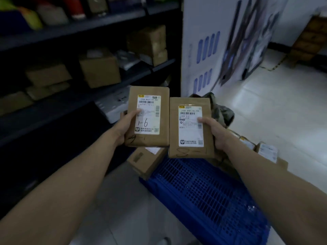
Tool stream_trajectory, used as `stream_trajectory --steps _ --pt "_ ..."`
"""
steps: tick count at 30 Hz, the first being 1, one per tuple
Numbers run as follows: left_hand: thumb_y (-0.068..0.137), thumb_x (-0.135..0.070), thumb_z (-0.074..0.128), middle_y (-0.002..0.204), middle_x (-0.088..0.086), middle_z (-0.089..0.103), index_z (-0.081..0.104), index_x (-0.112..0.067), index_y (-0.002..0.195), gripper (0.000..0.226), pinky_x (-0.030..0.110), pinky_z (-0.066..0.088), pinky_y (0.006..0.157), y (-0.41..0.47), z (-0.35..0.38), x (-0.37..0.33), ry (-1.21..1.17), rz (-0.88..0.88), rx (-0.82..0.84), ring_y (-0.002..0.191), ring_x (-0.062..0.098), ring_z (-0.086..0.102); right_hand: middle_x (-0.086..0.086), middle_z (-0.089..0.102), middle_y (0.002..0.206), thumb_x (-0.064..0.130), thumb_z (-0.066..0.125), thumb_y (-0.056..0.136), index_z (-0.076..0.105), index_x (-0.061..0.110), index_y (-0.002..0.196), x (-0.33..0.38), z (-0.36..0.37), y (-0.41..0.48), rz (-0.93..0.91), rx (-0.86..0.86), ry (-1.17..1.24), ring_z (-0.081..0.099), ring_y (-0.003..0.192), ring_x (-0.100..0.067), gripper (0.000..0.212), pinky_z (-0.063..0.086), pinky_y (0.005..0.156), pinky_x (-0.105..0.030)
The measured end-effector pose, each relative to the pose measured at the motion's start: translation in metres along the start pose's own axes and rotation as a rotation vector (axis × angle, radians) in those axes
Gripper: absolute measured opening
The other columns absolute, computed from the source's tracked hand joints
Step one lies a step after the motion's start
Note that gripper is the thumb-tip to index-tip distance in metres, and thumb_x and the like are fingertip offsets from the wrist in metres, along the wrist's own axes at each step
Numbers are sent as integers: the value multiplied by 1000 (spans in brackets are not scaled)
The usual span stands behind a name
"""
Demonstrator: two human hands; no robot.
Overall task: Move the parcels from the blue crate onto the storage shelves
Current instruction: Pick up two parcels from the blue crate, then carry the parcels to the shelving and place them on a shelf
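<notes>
My left hand (126, 123) grips a flat brown parcel (150, 96) with a white label marked "1-6", thumb on the label. My right hand (215, 131) holds a second flat brown parcel (190, 152) with a white label, side by side with the first. Both are held upright above the blue crate (203, 193), which stands on the floor below. The dark storage shelves (74, 103) are at the left, carrying several cardboard boxes.
A cardboard box (145, 161) leans at the crate's left corner. More labelled parcels (267, 152) lie to the crate's right. A camouflage bag (221, 110) sits behind my right hand. A white printed panel (221, 41) stands beside the shelf end. Pale tiled floor extends right.
</notes>
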State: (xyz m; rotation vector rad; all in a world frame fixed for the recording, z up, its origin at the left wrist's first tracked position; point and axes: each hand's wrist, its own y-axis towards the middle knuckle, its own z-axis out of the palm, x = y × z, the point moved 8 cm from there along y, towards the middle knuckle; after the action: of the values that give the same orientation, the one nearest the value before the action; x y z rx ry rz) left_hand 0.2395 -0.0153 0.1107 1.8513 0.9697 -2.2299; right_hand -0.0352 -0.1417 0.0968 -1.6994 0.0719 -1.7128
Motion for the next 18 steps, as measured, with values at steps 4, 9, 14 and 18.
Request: stream_trajectory --steps 4,9,14,18 --pt "80 -40 70 104 9 73 41 -21 131 62 40 59 70 -72 -80 -12 -156 55 -211 89 26 71 -18 67 119 25 67 85 46 11 136 27 83 5 -34 231 -122 64 107 -38 58 52 92 -55" --pt "82 -37 67 116 9 68 37 -24 134 62 48 55 83 -191 -157 8 -303 155 -497 102 29 67 -11 76 97 21 67 83 49 14 133 18 192 -24 -3 562 -226 74 79 -27 53 58 57 -35" --pt "82 -36 66 119 11 66 37 -23 132 59 47 56 84 -331 -210 49 -404 222 -802 105 31 65 -11 75 102 25 73 74 51 15 133 -12 307 -91 14 892 -378 73 84 -28 64 60 64 -39" --pt "84 -35 64 120 14 64 36 -20 134 59 46 54 87 -453 -239 86 -478 282 -1041 105 32 65 -12 72 110 27 76 69 50 18 133 -50 393 -175 16 1139 -477 71 97 -32 70 58 76 -46"
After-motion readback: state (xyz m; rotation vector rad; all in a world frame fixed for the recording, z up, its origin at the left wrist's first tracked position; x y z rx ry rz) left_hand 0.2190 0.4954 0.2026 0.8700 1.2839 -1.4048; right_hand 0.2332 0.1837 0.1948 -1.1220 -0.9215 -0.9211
